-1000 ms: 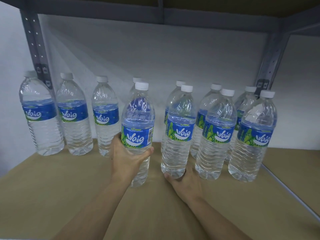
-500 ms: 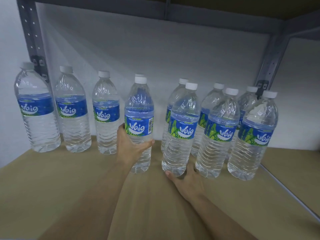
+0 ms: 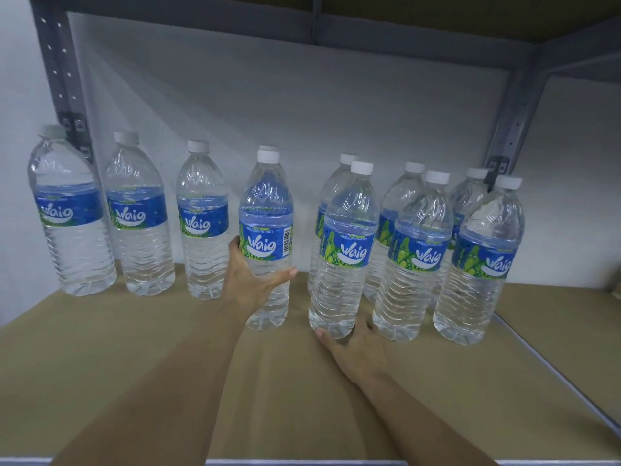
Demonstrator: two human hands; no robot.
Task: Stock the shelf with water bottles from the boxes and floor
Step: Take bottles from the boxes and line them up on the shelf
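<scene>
Several clear water bottles with blue labels and white caps stand on the tan shelf board (image 3: 141, 364). My left hand (image 3: 250, 280) is wrapped around the lower half of one bottle (image 3: 267, 230), which stands upright in front of a back-row bottle. My right hand (image 3: 349, 348) lies on the board with its fingers against the base of the neighbouring front bottle (image 3: 346, 250); whether it grips the bottle I cannot tell. Three bottles, the nearest one (image 3: 203, 223), stand in a row to the left. Further bottles, such as one (image 3: 480, 264), stand in pairs to the right.
Grey metal uprights rise at the back left (image 3: 62, 79) and back right (image 3: 514, 105), with a beam and another shelf above. A white wall is behind. A metal edge (image 3: 554, 371) separates this board from the adjoining one at the right.
My left hand has carried its bottle farther back onto the shelf, close in front of the back-row bottle. My right hand has stayed at the base of the neighbouring bottle.
</scene>
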